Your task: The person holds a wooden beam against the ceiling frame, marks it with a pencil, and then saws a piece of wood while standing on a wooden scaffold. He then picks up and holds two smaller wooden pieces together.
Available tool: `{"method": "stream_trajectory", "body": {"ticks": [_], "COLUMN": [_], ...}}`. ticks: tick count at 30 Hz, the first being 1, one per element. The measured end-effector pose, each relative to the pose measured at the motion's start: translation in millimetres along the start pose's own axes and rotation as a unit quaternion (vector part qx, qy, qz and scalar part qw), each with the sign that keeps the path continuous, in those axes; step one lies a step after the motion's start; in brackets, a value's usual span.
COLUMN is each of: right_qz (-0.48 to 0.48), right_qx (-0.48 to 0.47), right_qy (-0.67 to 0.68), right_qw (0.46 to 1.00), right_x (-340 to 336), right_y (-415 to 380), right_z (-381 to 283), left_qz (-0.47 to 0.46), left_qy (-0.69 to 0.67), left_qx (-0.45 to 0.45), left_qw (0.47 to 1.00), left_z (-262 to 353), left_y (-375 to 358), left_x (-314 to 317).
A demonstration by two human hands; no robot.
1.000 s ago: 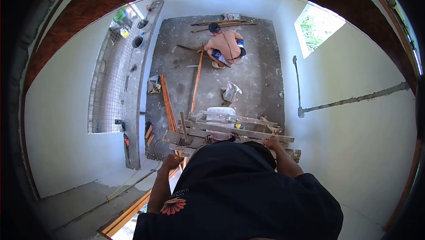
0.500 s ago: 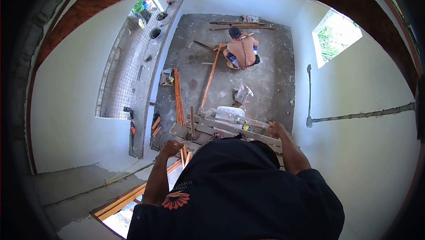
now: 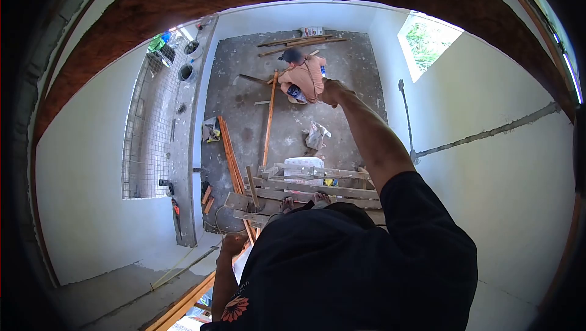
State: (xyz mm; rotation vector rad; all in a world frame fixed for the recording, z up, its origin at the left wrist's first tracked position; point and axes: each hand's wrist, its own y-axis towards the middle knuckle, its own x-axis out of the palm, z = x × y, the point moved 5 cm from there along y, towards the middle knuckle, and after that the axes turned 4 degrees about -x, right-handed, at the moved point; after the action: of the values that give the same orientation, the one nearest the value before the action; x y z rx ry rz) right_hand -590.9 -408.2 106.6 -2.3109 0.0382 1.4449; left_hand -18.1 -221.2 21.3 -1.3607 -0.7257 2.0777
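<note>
My right hand (image 3: 334,93) is raised in front of me at the end of an outstretched arm. It overlaps the crouching person in the view, and its fingers are bent; what they hold, if anything, is too small to tell. Low on the left, my left hand (image 3: 233,245) hangs beside my body, near orange-brown wooden strips, its fingers curled and indistinct. Below me my bare feet (image 3: 289,203) stand on a scaffold of grey planks (image 3: 329,192), with an upright stick (image 3: 252,187) at its left.
A person (image 3: 303,78) crouches on the concrete floor (image 3: 244,142) near long boards (image 3: 298,43). A long timber (image 3: 270,117) leads from the scaffold toward them. Left is a ledge (image 3: 189,111) with buckets (image 3: 185,72). A plastic bag (image 3: 317,136) lies on the floor.
My right hand has moved from beside the scaffold up and forward. My left hand has dropped lower. The view has shifted, and the crouching person has turned the head.
</note>
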Motion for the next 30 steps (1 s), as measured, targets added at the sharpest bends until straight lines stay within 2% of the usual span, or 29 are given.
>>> {"method": "stream_trajectory", "body": {"ticks": [4,7,11,22,24,26,30], "right_qz": [-0.070,-0.115,-0.157,-0.207,-0.224,-0.265,-0.260], "right_qx": [0.027,0.044,0.052,0.038,0.036,0.027,-0.002], "right_qy": [-0.019,-0.033,-0.044,-0.049,-0.062,-0.117,-0.121], "right_qw": [0.997,0.992,0.985,0.976,0.972,0.957,0.958], "right_x": [-4,-1,1,-22,-23,-14,1], "right_y": [19,30,40,49,50,63,81], "right_z": [-5,-7,-13,-52,-55,-55,-51], "left_qz": [0.009,0.012,-0.002,0.012,0.010,0.011,0.013], "left_qy": [-0.021,-0.081,-0.085,-0.094,-0.082,-0.083,-0.105], "left_qx": [-0.045,-0.053,-0.047,-0.078,-0.059,-0.060,-0.068], "left_qw": [0.999,0.995,0.995,0.992,0.995,0.995,0.992], "left_z": [5,-12,-19,-8,-11,-10,-10], "left_y": [-28,-40,-54,-72,-67,-68,-70], "left_x": [0,13,22,21,24,23,25]}}
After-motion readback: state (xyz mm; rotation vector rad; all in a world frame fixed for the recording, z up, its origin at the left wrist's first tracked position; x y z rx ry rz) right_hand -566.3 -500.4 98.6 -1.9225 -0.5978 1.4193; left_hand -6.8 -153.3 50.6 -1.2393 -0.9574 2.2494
